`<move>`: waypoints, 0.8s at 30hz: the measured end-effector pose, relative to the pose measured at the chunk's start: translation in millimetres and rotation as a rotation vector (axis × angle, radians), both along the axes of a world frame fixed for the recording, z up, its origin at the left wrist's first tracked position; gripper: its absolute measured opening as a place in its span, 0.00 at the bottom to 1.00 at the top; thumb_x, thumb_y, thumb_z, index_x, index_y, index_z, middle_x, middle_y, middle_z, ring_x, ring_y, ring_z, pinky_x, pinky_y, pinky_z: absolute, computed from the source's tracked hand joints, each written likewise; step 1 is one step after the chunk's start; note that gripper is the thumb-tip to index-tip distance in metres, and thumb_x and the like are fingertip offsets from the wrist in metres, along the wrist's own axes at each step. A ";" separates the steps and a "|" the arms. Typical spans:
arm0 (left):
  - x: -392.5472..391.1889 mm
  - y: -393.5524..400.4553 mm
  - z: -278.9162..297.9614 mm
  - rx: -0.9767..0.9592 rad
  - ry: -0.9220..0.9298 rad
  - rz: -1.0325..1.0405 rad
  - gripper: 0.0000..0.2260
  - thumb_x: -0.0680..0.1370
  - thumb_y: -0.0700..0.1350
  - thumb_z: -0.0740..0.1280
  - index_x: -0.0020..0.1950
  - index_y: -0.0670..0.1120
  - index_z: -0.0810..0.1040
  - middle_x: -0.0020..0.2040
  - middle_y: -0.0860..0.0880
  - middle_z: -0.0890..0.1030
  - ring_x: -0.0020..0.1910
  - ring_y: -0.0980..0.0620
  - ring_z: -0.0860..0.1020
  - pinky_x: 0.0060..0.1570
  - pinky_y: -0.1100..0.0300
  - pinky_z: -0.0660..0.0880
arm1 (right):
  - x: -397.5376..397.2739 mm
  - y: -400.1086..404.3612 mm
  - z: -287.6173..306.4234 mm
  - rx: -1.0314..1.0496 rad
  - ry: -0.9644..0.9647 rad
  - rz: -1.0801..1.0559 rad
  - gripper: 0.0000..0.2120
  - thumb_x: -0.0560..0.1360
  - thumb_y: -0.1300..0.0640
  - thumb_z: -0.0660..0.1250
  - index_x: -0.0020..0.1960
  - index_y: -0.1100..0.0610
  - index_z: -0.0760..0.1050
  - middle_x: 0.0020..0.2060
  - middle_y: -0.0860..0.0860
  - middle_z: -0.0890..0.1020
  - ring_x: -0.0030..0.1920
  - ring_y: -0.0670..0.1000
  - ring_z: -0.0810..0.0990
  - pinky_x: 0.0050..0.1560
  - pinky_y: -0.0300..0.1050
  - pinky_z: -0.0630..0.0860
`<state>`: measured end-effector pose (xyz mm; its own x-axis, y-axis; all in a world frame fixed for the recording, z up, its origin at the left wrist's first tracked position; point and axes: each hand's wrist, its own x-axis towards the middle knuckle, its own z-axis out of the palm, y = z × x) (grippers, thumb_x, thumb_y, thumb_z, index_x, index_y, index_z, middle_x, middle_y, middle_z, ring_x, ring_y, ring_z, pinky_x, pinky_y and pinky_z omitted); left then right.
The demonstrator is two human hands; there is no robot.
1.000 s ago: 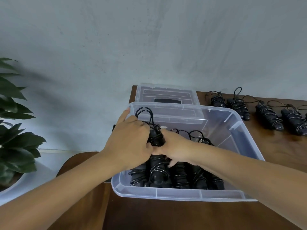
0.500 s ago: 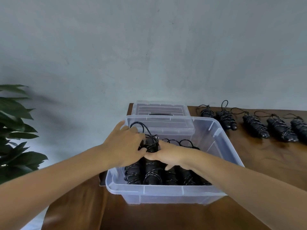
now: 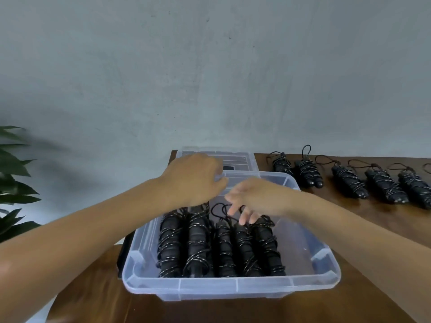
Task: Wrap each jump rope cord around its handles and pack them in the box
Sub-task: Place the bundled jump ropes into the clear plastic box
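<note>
A clear plastic box (image 3: 233,289) stands on the brown table. Inside it lie several wrapped black jump ropes (image 3: 219,245) side by side, cords wound round their handles. My left hand (image 3: 193,180) hovers above the box's far left part, fingers relaxed, holding nothing. My right hand (image 3: 254,201) hangs over the middle of the box with fingers loosely spread just above the cord loops, holding nothing. Several more wrapped ropes (image 3: 349,180) lie in a row on the table to the right.
The clear box lid (image 3: 245,159) lies behind the box against the grey wall. A leafy green plant (image 3: 14,183) stands at the left, beyond the table's edge. A dark flat object (image 3: 122,255) pokes out by the box's left side.
Both hands have let go of the rope bundle at the box's left and lifted away from it. The bundle now lies in the row with the others.
</note>
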<state>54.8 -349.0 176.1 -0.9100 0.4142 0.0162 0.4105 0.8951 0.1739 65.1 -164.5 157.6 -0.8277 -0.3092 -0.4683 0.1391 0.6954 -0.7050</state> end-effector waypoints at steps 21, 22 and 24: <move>-181.7 221.4 -43.9 0.233 -0.455 0.135 0.12 0.82 0.51 0.65 0.45 0.44 0.75 0.44 0.45 0.76 0.43 0.46 0.73 0.46 0.54 0.68 | -134.4 258.9 -79.4 0.158 0.292 -0.487 0.16 0.83 0.55 0.64 0.68 0.59 0.77 0.64 0.55 0.81 0.60 0.53 0.79 0.58 0.46 0.73; -189.5 228.7 -51.6 0.208 -0.477 0.167 0.14 0.82 0.51 0.65 0.42 0.43 0.75 0.42 0.44 0.76 0.41 0.46 0.73 0.44 0.55 0.68 | -141.8 263.3 -85.2 0.179 0.299 -0.471 0.19 0.83 0.54 0.64 0.72 0.58 0.73 0.67 0.54 0.78 0.62 0.54 0.78 0.57 0.44 0.73; -204.5 243.6 -66.3 0.178 -0.502 0.233 0.18 0.82 0.50 0.65 0.35 0.43 0.71 0.35 0.45 0.73 0.34 0.45 0.71 0.38 0.57 0.67 | -159.5 271.5 -97.8 0.197 0.307 -0.448 0.24 0.82 0.54 0.66 0.76 0.59 0.67 0.70 0.56 0.74 0.59 0.55 0.77 0.46 0.39 0.72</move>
